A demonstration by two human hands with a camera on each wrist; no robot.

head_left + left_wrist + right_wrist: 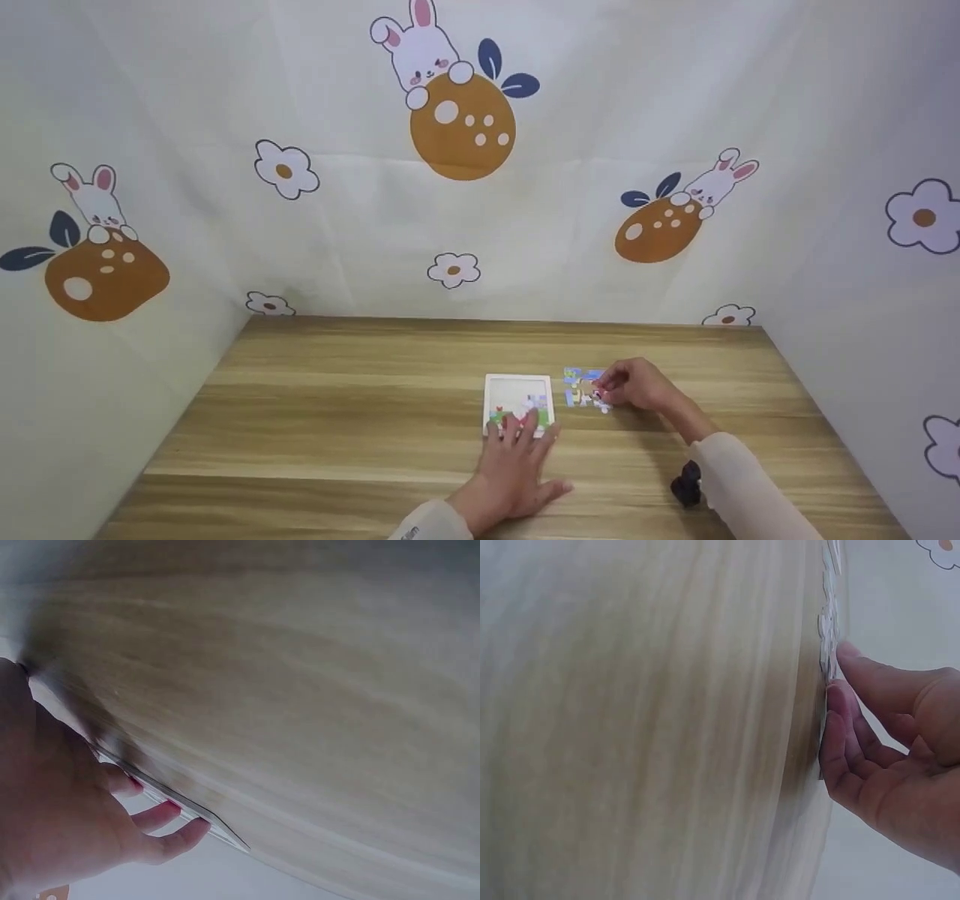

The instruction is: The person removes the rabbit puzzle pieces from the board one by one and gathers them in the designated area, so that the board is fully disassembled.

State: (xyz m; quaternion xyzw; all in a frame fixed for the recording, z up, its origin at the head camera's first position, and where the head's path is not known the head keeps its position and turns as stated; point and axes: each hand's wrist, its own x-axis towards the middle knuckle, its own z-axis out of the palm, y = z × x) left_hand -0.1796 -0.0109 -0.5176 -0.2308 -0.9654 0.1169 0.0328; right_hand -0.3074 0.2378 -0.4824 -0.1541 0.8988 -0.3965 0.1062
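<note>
Left hand point(517, 469) lies flat, fingers straight, pressing the near edge of the white puzzle tray point(519, 386), apparently to steady it on the worktop point(337, 405). Right hand point(634, 386) pinches at the loose puzzle pieces point(581, 390) just right of the tray.

Small staged recording booth, homely or nursery-like in look. Light wood-grain laminate worktop point(337, 405) boxed in on three sides by hung cream fabric backdrop point(600, 112), creased, printed with cartoon pink-eared white rabbits point(420, 49), orange spotted eggs point(463, 127), white flowers point(285, 169). White-framed square picture-puzzle tray point(517, 394) and loose colourful puzzle pieces point(581, 388) suggest child's play corner.
</note>
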